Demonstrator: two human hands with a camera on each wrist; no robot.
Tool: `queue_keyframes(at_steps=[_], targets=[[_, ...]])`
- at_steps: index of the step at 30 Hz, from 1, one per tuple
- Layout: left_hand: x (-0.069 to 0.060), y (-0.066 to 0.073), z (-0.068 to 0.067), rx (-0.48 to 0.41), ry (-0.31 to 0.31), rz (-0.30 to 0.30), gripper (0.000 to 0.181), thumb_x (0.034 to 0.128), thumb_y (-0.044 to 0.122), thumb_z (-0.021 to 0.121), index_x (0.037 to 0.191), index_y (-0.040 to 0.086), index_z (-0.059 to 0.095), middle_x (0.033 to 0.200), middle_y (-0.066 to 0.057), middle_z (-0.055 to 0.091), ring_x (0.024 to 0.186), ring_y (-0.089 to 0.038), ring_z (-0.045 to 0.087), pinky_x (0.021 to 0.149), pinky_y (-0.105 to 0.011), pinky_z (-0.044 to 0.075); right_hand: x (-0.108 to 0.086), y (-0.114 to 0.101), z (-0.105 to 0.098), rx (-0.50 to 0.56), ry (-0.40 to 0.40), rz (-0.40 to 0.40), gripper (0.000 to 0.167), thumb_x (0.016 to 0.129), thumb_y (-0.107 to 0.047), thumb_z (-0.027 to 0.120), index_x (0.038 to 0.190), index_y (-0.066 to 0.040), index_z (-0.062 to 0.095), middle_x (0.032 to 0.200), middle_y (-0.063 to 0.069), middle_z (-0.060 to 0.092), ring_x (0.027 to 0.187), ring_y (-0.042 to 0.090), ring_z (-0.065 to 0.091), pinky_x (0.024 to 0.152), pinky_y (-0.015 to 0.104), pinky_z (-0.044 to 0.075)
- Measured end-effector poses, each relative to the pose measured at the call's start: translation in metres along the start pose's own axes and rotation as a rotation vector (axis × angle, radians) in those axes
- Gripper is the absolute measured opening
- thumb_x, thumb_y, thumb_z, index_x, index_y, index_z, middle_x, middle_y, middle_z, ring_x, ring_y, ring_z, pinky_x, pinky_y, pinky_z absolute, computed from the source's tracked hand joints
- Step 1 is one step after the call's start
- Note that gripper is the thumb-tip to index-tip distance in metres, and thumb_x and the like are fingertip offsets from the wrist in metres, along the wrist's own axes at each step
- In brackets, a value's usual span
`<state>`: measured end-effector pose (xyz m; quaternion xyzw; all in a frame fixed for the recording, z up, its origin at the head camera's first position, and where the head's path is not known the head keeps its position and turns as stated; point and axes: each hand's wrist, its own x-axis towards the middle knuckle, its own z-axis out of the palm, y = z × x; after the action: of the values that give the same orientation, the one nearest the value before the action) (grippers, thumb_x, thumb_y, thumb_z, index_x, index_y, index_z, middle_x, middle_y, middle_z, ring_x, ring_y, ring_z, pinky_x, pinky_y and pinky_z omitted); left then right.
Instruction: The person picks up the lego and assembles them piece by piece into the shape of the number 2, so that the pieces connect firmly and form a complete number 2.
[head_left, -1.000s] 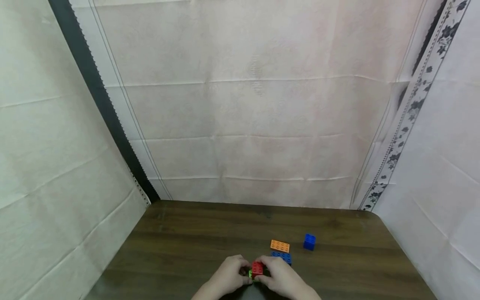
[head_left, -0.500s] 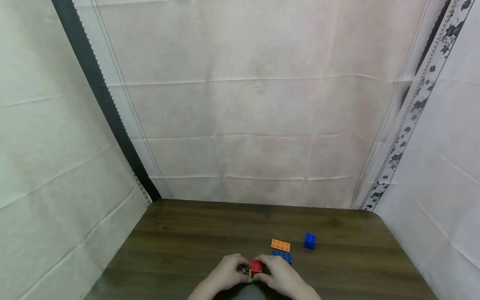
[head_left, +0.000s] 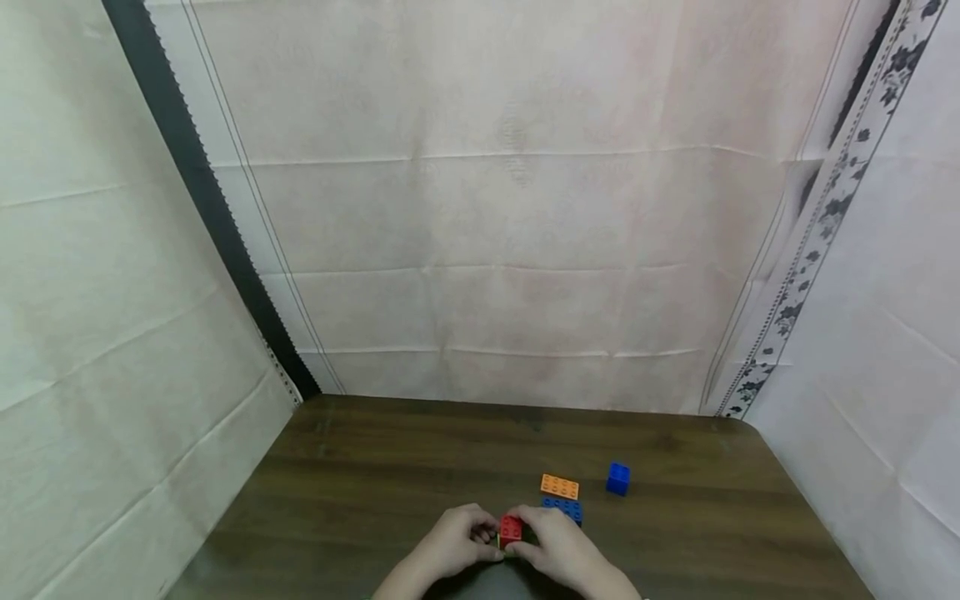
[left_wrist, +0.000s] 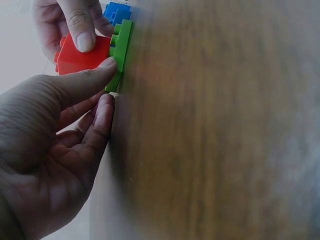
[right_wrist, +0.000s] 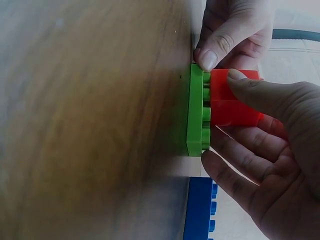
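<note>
Fingers of the right hand point(head_left: 558, 544) pinched the red brick point(right_wrist: 235, 107), apparently to hold it square over the green brick point(right_wrist: 194, 112), whose studs showed beneath. Left hand point(head_left: 456, 540) thumb and fingertip pinched the green brick's end, likely bracing it. On the table point(head_left: 412, 467) past the right fingers lay a long blue brick point(head_left: 564, 505), an orange brick point(head_left: 560, 487), and, farther right, a small blue brick point(head_left: 618, 478), presumably for reach.

Red block point(right_wrist: 235, 112) — green brick point(right_wrist: 196, 110)
</note>
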<state>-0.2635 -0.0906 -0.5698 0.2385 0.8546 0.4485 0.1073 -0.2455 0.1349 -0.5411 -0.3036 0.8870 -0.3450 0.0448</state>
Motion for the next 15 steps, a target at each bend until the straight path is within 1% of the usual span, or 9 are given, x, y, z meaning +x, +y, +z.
queue_keyframes(at_steps=[6, 15], targets=[[-0.0012, 0.0033, -0.0005, 0.021, 0.008, 0.013, 0.024, 0.0801, 0.018, 0.087, 0.1, 0.011, 0.075, 0.088, 0.007, 0.059, 0.077, -0.002, 0.058, 0.069, -0.021, 0.051, -0.0003, -0.0003, 0.0001, -0.005, 0.006, 0.004, 0.03, 0.093, -0.033, 0.074, 0.119, -0.018, 0.068, 0.102, -0.017, 0.068, 0.091, -0.002, 0.063, 0.072, 0.025, 0.053], [-0.0011, 0.0079, -0.0025, 0.053, -0.008, 0.007, 0.024, 0.0801, 0.019, 0.087, 0.099, 0.012, 0.075, 0.088, 0.007, 0.058, 0.076, -0.003, 0.058, 0.068, -0.021, 0.051, -0.0001, -0.0017, -0.0007, -0.025, 0.001, 0.01, 0.029, 0.093, -0.032, 0.074, 0.118, -0.019, 0.068, 0.101, -0.016, 0.069, 0.087, -0.003, 0.063, 0.07, 0.024, 0.052]])
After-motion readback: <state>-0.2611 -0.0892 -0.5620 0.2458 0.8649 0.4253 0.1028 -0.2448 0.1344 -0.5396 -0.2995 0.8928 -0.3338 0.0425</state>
